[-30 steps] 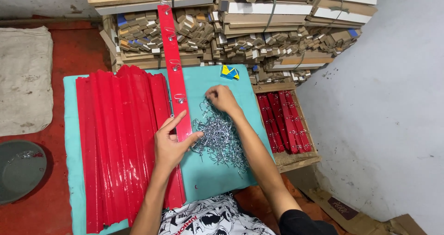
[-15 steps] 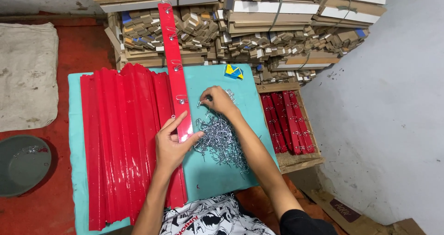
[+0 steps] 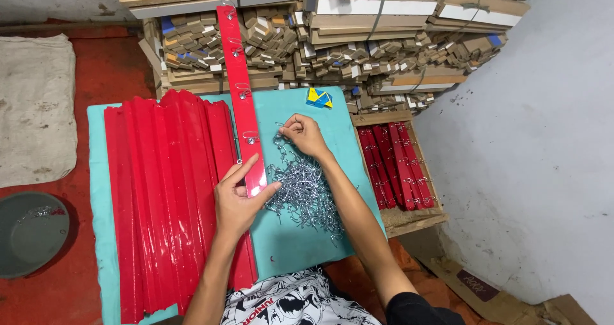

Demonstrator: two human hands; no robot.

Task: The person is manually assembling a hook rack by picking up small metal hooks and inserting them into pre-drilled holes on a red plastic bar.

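Pinning the long red strip (image 3: 242, 101) flat on the teal desk (image 3: 300, 242) with the left hand (image 3: 238, 200), fingers spread open, while the right hand (image 3: 302, 135) is pinching one hook from the wire pile (image 3: 302, 194). Tangled hooks could easily be dragging neighbours along.

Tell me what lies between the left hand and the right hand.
In the head view, the left hand and right hand have between them the red strip's lower end and wire hooks.
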